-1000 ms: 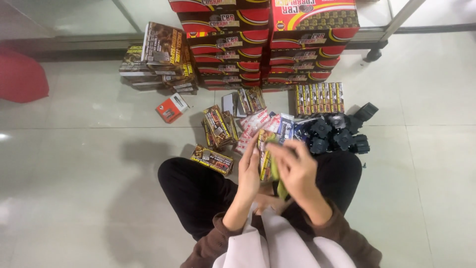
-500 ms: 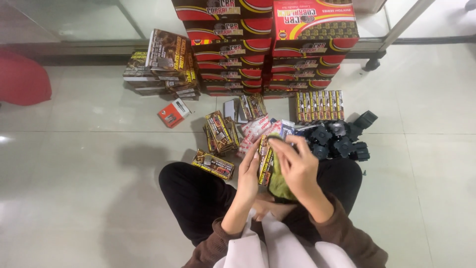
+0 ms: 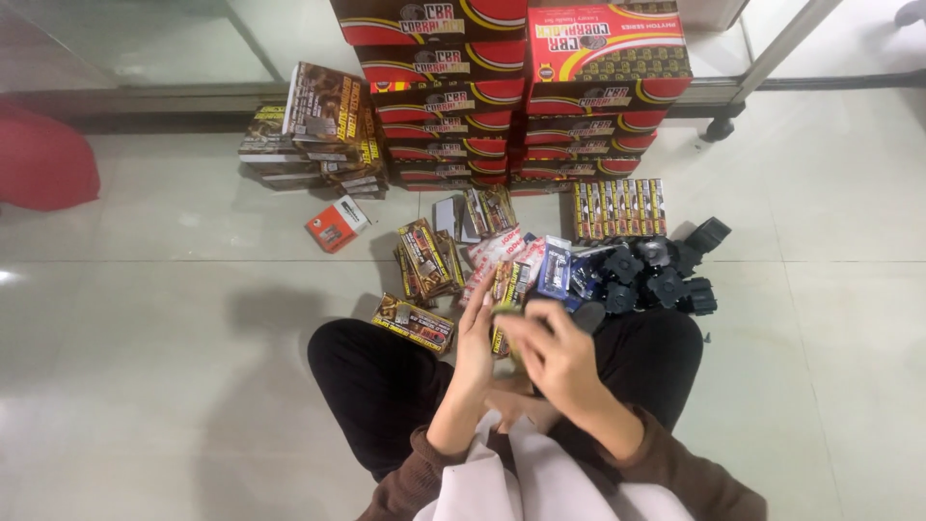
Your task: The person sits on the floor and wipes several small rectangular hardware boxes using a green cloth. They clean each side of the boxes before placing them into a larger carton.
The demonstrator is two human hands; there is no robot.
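I sit cross-legged on the tiled floor with both hands raised over my lap. My left hand stands with its fingers upward, pressed against a small brown and yellow box. My right hand is curled beside it, fingertips pinching a small greenish piece against that box. A dark part shows just above the right hand's knuckles; I cannot tell whether the hand holds it. Just beyond my hands, several small printed boxes lie scattered.
Stacked red and yellow cartons stand ahead, with a stack of brown boxes to their left. A row of narrow packs and a heap of black plastic parts lie on the right. A small orange box lies alone, and a red object sits far left.
Both hands have moved closer together and lower over the small box. The right hand has curled over it, hiding most of the green piece.
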